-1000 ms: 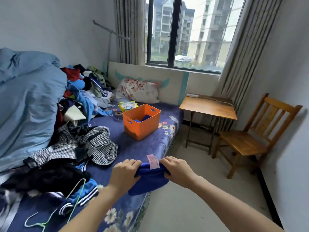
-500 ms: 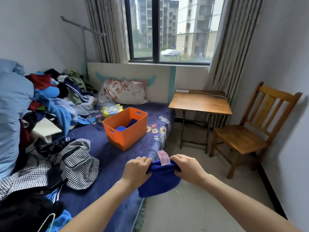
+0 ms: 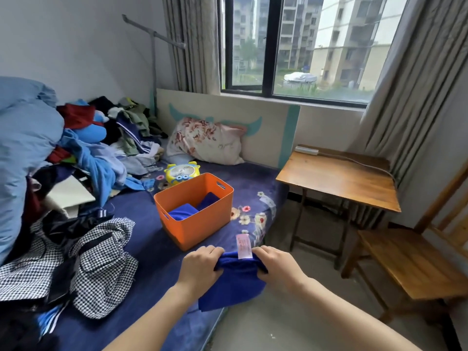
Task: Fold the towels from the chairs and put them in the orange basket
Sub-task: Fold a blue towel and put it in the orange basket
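A folded blue towel (image 3: pixel 234 282) with a pink label hangs between my two hands, just in front of the bed's edge. My left hand (image 3: pixel 201 266) grips its left top corner and my right hand (image 3: pixel 277 266) grips its right top corner. The orange basket (image 3: pixel 202 224) stands on the bed right beyond my hands, with folded blue towels (image 3: pixel 183 211) lying inside it. A wooden chair (image 3: pixel 415 264) stands at the right with a bare seat.
The bed (image 3: pixel 152 249) has a navy floral cover. A heap of clothes (image 3: pixel 96 148), a blue duvet and a checked garment (image 3: pixel 101 262) fill its left side. A yellow toy fan (image 3: pixel 181 173) and a floral pillow lie behind the basket. A wooden side table (image 3: pixel 336 181) stands by the window.
I have come closer to the bed and the basket, carrying the towel forward in both hands. My grip on the towel is the same.
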A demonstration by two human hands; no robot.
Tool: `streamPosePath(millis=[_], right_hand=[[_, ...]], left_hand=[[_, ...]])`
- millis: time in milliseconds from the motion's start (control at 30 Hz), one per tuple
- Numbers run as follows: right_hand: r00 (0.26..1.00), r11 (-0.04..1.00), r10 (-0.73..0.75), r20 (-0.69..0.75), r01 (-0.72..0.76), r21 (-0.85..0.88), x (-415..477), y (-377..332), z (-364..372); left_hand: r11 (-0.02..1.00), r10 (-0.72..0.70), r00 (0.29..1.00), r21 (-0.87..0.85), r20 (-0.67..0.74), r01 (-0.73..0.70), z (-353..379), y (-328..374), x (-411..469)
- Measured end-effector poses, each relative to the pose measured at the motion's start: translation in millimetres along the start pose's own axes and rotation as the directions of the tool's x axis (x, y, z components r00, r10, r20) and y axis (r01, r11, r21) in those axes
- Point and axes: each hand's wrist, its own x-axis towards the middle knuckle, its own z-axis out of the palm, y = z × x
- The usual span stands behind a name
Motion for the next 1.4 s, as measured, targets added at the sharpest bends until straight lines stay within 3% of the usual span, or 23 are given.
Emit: streamPosePath(millis=[300,567,900,1100,1333,1400], right_hand=[[0.985,0.992,-0.123,0.117,0.126,-0.020,119,82,48],[0.953,0.999,0.043,0.301,-0.045,-0.003,184,164,64],[0.954,0.997,-0.077,0.289,0.076,0.018,235,283,93],[0.886,0.972,-0.234,0.400,0.201,0.123,275,347,108],[0.702,0.904,-0.422,0.574,0.377,0.203,310,364,141],[0.693,0.894,-0.444,0.568,0.381,0.233,326,361,150]], left_hand=[[0.998,-0.058,0.998,-0.033,-0.036,0.057,77,-72,105],[0.995,-0.043,0.999,-0.090,0.030,0.045,135,-85,194],[0.995,-0.091,0.993,-0.030,0.074,0.093,203,-73,287],[0.969,-0.245,0.961,0.049,0.127,0.240,237,-58,329],[0.878,-0.478,0.854,0.118,0.206,0.463,263,-52,317],[0.847,-0.532,0.822,0.149,0.204,0.511,259,-63,322]])
